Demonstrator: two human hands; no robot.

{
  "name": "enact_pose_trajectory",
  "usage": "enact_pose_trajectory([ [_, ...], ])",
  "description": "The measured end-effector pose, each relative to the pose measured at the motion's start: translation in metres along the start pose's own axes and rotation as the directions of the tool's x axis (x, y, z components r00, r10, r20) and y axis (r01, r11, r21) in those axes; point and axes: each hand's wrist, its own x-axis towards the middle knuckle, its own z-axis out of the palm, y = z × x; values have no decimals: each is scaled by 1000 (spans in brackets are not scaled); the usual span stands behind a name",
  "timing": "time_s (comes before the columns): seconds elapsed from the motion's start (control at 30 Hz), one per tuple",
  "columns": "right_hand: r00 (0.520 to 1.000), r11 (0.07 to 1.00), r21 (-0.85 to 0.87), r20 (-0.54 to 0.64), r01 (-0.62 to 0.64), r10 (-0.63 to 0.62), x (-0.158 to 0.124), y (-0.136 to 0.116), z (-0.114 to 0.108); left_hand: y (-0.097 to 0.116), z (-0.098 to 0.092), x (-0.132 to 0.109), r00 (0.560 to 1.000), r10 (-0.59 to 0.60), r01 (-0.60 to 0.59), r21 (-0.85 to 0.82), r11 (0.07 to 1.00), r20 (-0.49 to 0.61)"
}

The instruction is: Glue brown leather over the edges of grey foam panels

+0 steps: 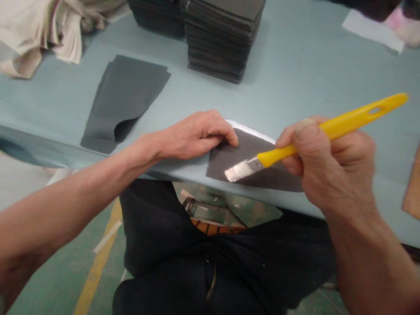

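A yellow brush (pixel 352 119) is pinched in the grip of the right hand (pixel 334 164), between the thumb and the fingers, with the end of its handle pointed off to the right. Its whitened bristles (pixel 236 169) are held over a dark sheet (pixel 231 155), close to the side nearest the body — whether the sheet is touched by them cannot be told. The far edge of the sheet is marked by a white stripe (pixel 252 130). The sheet is laid at the near edge of the blue table (pixel 295 78).

The left hand (pixel 205 135) is rested at the sheet's left end, with its fingers bent; whether anything is pinched in that grip cannot be told. To the left, some gray pieces (pixel 131 92) are laid together, with a near corner curled. Farther back, a tall stack (pixel 216 43) is set beside another dark stack (pixel 157 19). Pale cloth (pixel 49 30) is heaped at the far left.

Under the table — dark pants (pixel 157 218) and a green floor (pixel 62 280) are seen.
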Motion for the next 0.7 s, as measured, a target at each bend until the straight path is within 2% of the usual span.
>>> enact_pose_trajectory([
  [0.13,999,1000,-12,50,8,-7,2,-4,23,-9,7,-2,998,53,-55,-50,997,-35],
  [0.27,990,1000,-16,138,21,-19,8,-5,32,-12,13,-3,994,88,-91,-51,994,-67],
  [0.43,969,995,-86,243,58,-35,18,-7,34,-14,18,-2,987,132,-137,-55,989,-88],
  [0.57,943,976,-190,331,110,-42,28,-8,31,-15,20,-2,989,113,-118,-56,991,-96],
  [0.7,908,968,-207,417,141,-43,38,-13,26,-16,20,-2,990,104,-110,-64,992,-100],
])
